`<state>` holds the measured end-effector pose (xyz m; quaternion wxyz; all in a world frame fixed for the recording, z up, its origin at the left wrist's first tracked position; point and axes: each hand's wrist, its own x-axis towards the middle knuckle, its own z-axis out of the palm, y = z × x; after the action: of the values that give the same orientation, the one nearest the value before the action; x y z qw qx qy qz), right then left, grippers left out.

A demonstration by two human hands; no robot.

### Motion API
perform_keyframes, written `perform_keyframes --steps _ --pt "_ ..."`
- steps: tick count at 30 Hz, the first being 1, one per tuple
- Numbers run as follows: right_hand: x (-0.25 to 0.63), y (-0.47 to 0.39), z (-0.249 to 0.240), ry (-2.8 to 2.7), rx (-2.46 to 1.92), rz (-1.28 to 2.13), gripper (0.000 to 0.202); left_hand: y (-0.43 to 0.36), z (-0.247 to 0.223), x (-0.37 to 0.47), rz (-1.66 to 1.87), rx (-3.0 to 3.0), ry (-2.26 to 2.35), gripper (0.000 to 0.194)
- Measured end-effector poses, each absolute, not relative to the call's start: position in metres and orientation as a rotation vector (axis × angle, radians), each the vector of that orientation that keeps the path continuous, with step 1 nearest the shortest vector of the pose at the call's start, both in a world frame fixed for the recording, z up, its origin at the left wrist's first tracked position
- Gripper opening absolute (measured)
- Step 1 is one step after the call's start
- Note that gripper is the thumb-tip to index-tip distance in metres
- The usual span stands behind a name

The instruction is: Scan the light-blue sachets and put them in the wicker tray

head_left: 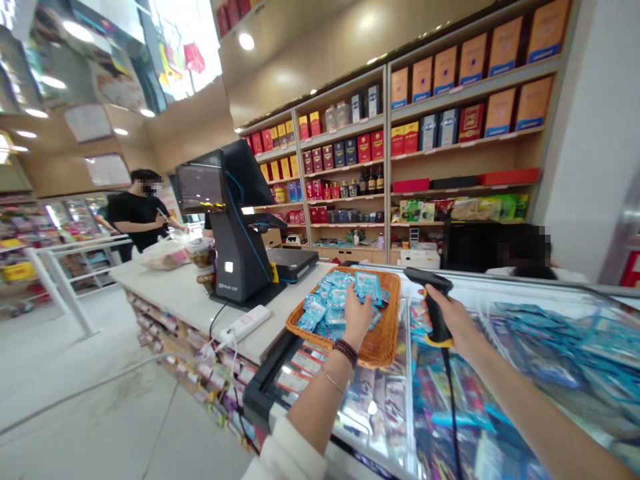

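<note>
In the head view my left hand (358,312) reaches over a brown wicker basket (391,330) and grips a small blue packet (368,285) between thumb and fingers. Several similar blue packets (314,313) lie heaped in the basket's left part. My right hand (454,317) is closed around the handle of a black and yellow barcode scanner (436,292), just right of the basket. Its head points left, over the basket's right rim, and its cable (451,413) hangs down. The basket rests partly on the glass-topped case, at the counter's end.
A checkout terminal (235,247) and a white power strip (246,325) stand on the counter (165,283). Under the glass of the freezer case (411,400) lie packaged goods. Behind are shelves of boxes (345,157). One person (137,213) stands beyond the counter; another's head (533,257) shows at right.
</note>
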<state>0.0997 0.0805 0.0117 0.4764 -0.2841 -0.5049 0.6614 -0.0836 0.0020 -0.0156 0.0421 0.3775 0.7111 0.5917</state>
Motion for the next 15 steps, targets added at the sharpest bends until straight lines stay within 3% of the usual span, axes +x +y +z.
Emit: perform_keyframes --steps 5,8,15 --pt "0.069 0.061 0.013 -1.292 -0.669 1.663 0.037 -0.038 -0.005 -0.117 1.497 1.257 2.556 0.055" --pt "0.068 0.056 0.017 -1.315 -0.660 1.659 0.038 -0.049 0.002 -0.118 1.499 1.265 2.716 0.059" --pt "0.123 0.077 0.019 -1.168 -0.767 1.567 0.024 -0.015 0.004 -0.070 1.537 1.775 2.424 0.044"
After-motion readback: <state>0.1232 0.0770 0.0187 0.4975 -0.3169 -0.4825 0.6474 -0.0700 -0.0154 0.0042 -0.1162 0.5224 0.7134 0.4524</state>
